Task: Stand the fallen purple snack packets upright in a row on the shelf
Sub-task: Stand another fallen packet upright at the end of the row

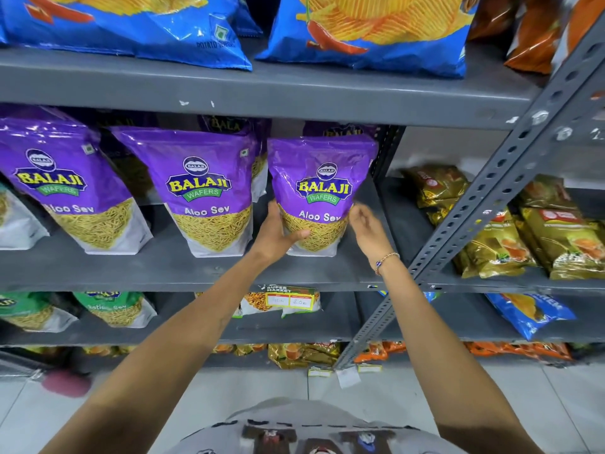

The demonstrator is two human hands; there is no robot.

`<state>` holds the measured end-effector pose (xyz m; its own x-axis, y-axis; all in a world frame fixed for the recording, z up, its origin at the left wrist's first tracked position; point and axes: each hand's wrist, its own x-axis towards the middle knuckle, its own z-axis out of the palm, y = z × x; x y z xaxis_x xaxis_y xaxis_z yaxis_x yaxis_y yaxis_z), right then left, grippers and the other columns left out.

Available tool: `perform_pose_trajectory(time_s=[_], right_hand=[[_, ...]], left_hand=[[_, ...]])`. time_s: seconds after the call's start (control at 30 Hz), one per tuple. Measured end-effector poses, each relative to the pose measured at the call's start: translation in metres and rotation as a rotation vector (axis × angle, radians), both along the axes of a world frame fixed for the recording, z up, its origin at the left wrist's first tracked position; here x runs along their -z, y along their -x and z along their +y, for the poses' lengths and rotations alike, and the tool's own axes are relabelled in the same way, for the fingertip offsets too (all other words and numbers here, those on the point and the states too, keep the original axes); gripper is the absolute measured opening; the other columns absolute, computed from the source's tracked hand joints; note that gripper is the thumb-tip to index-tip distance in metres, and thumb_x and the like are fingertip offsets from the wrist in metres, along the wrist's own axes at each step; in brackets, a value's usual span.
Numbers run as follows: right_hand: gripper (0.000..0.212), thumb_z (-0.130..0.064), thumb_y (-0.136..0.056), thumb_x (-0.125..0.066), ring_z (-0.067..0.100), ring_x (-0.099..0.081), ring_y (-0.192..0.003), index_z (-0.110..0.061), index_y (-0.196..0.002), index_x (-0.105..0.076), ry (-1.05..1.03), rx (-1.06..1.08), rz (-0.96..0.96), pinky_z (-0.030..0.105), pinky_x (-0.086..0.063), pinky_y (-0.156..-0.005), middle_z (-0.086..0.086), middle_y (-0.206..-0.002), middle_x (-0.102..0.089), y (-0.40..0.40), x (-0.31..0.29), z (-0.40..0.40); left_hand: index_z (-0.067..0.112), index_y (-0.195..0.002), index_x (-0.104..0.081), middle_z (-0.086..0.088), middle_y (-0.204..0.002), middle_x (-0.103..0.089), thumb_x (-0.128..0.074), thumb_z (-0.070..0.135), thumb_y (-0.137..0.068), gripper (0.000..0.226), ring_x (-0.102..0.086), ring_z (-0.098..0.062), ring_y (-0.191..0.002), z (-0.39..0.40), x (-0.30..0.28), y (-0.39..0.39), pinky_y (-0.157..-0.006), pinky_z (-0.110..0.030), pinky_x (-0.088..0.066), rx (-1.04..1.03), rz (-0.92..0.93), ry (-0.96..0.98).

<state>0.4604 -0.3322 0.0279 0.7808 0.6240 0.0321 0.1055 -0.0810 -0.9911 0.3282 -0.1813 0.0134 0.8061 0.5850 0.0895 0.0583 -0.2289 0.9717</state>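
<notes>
**Packet held at the shelf's right end**

Standing upright near the right end of the grey shelf (183,270), the rightmost purple packet (322,178) has the left hand (278,232) on its lower left side. The palm lies against the packet's edge and the thumb crosses the lower front, so this hand is grasping the packet. The right hand (368,231) sits just beside the packet's lower right edge, fingers loosely curled and released; whether the fingertips touch the packet cannot be told. A beaded bracelet (388,261) circles the right wrist.

Left of it, the middle packet (203,191) stands upright, set a little back from the front edge of the shelf. The left packet (65,181) stands towards the left end, leaning left at the top. More purple packets show behind these three, deeper in the shelf.

The shelf is grey metal, carried by a slotted post (491,191) at its right end. Above, blue chip bags (376,31) lie on the next shelf up. To the right, beyond the post, gold packets (497,244) rest on a neighbouring shelf. Below, green packets (111,306) sit at the left, with a price tag (291,299) on the front edge. The floor is pale tile (393,398).
</notes>
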Motion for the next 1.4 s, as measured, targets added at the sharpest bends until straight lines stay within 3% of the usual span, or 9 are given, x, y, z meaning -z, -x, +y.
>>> perform_pose_trajectory(time_s=[0.1, 0.3, 0.47, 0.7, 0.77, 0.93, 1.07, 1.2, 1.4], right_hand=[[0.037, -0.029, -0.095, -0.044, -0.001, -0.053, -0.099, -0.01, -0.126, -0.046, -0.139, 0.105, -0.011, 0.008, -0.044, -0.08, 0.0, -0.12, -0.055, -0.016, -0.041, 0.002], [0.008, -0.021, -0.091, -0.055, 0.005, -0.056, -0.083, -0.017, -0.098, -0.054, -0.272, 0.155, -0.087, 0.023, -0.047, -0.079, 0.004, -0.099, -0.06, -0.028, -0.086, 0.02], [0.016, -0.007, -0.086, -0.061, -0.002, -0.056, -0.066, -0.02, -0.079, -0.055, -0.352, 0.194, -0.065, 0.015, -0.046, -0.065, -0.007, -0.076, -0.065, -0.029, -0.1, 0.025], [0.013, -0.009, -0.086, -0.061, 0.006, -0.058, -0.077, -0.022, -0.085, -0.058, -0.43, 0.188, -0.025, 0.028, -0.047, -0.079, -0.009, -0.08, -0.068, -0.024, -0.09, 0.017], [0.014, -0.01, -0.088, -0.059, 0.011, -0.057, -0.088, -0.021, -0.095, -0.055, -0.405, 0.168, 0.029, 0.036, -0.046, -0.088, 0.001, -0.094, -0.063, -0.024, -0.077, 0.014], [0.037, -0.007, -0.088, -0.057, -0.008, -0.062, -0.08, -0.003, -0.123, -0.044, -0.13, 0.056, 0.013, 0.009, -0.048, -0.072, 0.002, -0.094, -0.064, -0.014, -0.012, 0.0], [0.067, -0.016, -0.078, -0.071, 0.018, -0.051, -0.12, -0.012, -0.132, -0.033, 0.116, -0.083, 0.028, 0.032, -0.042, -0.101, 0.013, -0.132, -0.053, -0.006, 0.025, -0.003], [0.077, -0.017, -0.061, -0.085, -0.006, -0.055, -0.103, -0.028, -0.119, -0.037, 0.137, -0.188, -0.007, 0.009, -0.048, -0.077, -0.009, -0.118, -0.055, 0.002, 0.035, 0.002], [0.083, -0.019, -0.059, -0.087, 0.018, -0.055, -0.113, -0.022, -0.121, -0.032, 0.141, -0.128, -0.012, 0.02, -0.05, -0.081, 0.0, -0.121, -0.054, 0.006, 0.038, 0.007]], left_hand=[[0.014, -0.135, -0.022, 0.012, -0.121, -0.047, -0.083, 0.018, -0.067, 0.093, -0.048, 0.01, -0.104, -0.001, -0.004, 0.0, -0.069, 0.004, -0.041, 0.015, 0.009, 0.001], [0.016, -0.128, -0.026, 0.003, -0.121, -0.051, -0.09, 0.025, -0.055, 0.097, -0.05, -0.012, -0.108, -0.003, 0.006, -0.005, -0.084, -0.025, -0.043, -0.046, 0.103, -0.075], [0.016, -0.127, -0.029, 0.007, -0.117, -0.052, -0.09, 0.03, -0.052, 0.097, -0.049, -0.012, -0.106, 0.0, 0.005, -0.005, -0.084, -0.027, -0.04, -0.077, 0.118, -0.12], [0.017, -0.128, -0.028, 0.002, -0.122, -0.054, -0.089, 0.028, -0.055, 0.095, -0.048, -0.011, -0.106, 0.0, 0.009, -0.006, -0.084, -0.028, -0.041, -0.073, 0.119, -0.129], [0.016, -0.13, -0.027, 0.005, -0.122, -0.051, -0.088, 0.026, -0.058, 0.095, -0.047, -0.01, -0.109, 0.0, 0.009, -0.004, -0.086, -0.027, -0.04, -0.06, 0.114, -0.115], [0.011, -0.139, -0.023, -0.002, -0.132, -0.051, -0.065, 0.034, -0.085, 0.072, -0.054, 0.001, -0.113, -0.001, -0.01, 0.004, -0.088, -0.015, -0.045, 0.005, -0.03, -0.002], [0.013, -0.123, -0.044, -0.012, -0.123, -0.059, -0.038, 0.048, -0.093, 0.046, -0.058, -0.02, -0.113, 0.006, -0.052, -0.008, -0.098, -0.04, -0.048, -0.215, -0.178, 0.0], [0.024, -0.096, -0.057, 0.009, -0.089, -0.066, -0.046, 0.039, -0.094, 0.019, -0.063, 0.002, -0.081, 0.014, -0.079, -0.016, -0.079, -0.024, -0.05, -0.35, -0.322, 0.039], [0.017, -0.101, -0.063, 0.0, -0.095, -0.068, -0.052, 0.027, -0.095, 0.016, -0.061, -0.011, -0.084, 0.015, -0.091, -0.018, -0.077, -0.025, -0.052, -0.378, -0.388, 0.037]])
